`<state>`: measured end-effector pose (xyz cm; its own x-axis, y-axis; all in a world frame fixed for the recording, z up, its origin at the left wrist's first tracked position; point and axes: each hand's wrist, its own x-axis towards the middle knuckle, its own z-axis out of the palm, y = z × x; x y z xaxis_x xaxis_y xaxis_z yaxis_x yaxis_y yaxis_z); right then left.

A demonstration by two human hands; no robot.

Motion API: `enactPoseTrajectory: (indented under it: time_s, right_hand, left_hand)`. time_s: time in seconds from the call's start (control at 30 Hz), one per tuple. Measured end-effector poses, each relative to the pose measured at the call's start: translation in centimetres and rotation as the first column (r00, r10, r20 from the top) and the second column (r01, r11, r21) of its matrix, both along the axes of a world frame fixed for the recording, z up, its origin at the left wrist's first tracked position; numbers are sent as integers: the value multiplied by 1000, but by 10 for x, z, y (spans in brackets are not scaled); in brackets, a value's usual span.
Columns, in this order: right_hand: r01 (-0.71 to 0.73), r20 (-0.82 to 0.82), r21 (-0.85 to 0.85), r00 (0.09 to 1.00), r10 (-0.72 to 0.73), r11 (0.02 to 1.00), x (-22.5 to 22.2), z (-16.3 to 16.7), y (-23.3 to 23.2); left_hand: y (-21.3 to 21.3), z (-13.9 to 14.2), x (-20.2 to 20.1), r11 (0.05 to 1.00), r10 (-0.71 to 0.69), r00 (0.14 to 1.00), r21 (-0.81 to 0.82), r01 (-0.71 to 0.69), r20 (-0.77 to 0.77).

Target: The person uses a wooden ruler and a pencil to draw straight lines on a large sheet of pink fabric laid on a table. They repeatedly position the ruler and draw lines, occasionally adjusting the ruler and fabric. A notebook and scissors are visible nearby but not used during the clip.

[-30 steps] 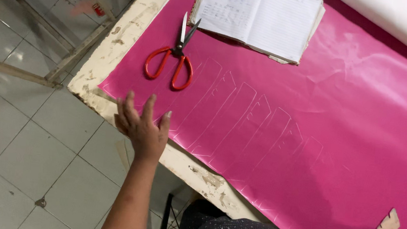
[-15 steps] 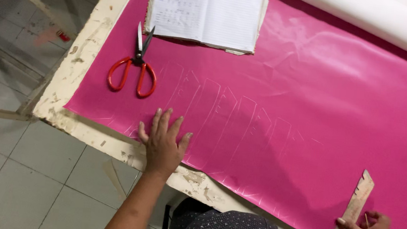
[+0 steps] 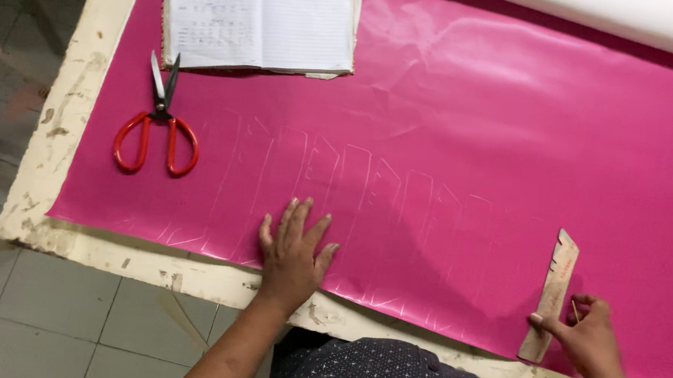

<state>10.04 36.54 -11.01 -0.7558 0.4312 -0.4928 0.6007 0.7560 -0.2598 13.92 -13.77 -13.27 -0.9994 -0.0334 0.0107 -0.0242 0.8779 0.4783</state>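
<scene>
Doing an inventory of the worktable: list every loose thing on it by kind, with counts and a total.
Scissors, red-handled: 1
Open notebook: 1
Wooden ruler: 1
Pink sheet: 1
White roll: 1
Total: 5

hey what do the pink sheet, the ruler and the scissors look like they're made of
Pink sheet: probably glossy vinyl or coated fabric; it shines and holds pale scored lines. Ruler under the right hand: looks like worn bare wood, pale tan with a chipped end. Scissors: grey metal blades, red handles, likely plastic-coated.
</scene>
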Motion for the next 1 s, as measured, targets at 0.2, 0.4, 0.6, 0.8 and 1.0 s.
enactPoseTrajectory:
  time_s: [0.2,0.4,0.6,0.8,1.0]
  right_hand:
    - [64,-13,-66,998,-65,996,2,1,1]
    - [6,50,12,999,-7,1000,9,20,-11]
    - [-73,113,65,991,66,995,15,33,-30]
    - [-121,-116,159,983,140,980,30,41,-47]
    - [-118,-296,-368,955,4,922,46,30,-118]
  left_hand:
    - [16,2,-1,998,16,1000,-66,-15,10]
    - [57,8,2,987,-152,985,-46,156,85]
    - [98,16,-8,945,-309,931,-52,324,193]
    - [95,17,-14,932,-307,910,-107,347,280]
    - [88,25,-21,882,-420,861,-96,462,287]
